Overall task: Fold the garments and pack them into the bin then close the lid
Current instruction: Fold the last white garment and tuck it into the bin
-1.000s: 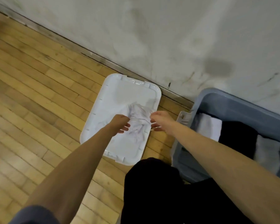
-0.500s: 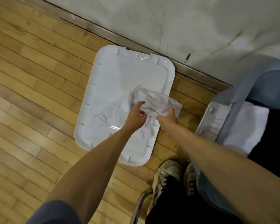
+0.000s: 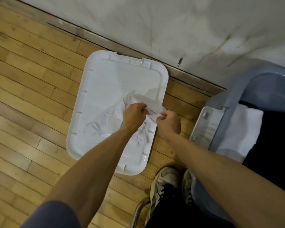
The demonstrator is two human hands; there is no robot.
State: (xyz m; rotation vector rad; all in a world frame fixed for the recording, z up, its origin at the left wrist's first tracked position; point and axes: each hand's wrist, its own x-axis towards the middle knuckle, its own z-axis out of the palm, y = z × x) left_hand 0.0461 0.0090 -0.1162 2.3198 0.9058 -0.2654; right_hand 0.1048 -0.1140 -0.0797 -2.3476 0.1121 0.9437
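Observation:
A crumpled white garment (image 3: 109, 122) lies on the white bin lid (image 3: 105, 83), which rests flat on the wooden floor by the wall. My left hand (image 3: 133, 116) grips a bunch of the garment's upper edge. My right hand (image 3: 169, 121) pinches the same edge just to the right, over the lid's right rim. The two hands are nearly touching. The grey-blue bin (image 3: 247, 89) stands open at the right, with a folded white garment (image 3: 242, 129) and a black garment (image 3: 273, 142) inside.
A stained white wall (image 3: 171, 27) runs along the back, its baseboard just behind the lid. My two shoes (image 3: 168, 186) stand between lid and bin. A white latch handle (image 3: 206, 124) sits on the bin's left end. A metal chair leg (image 3: 138, 211) curves at the bottom.
The view has tilted down further. My hands have shifted right along the garment and drawn closer together, gathering its upper edge near the lid's right rim.

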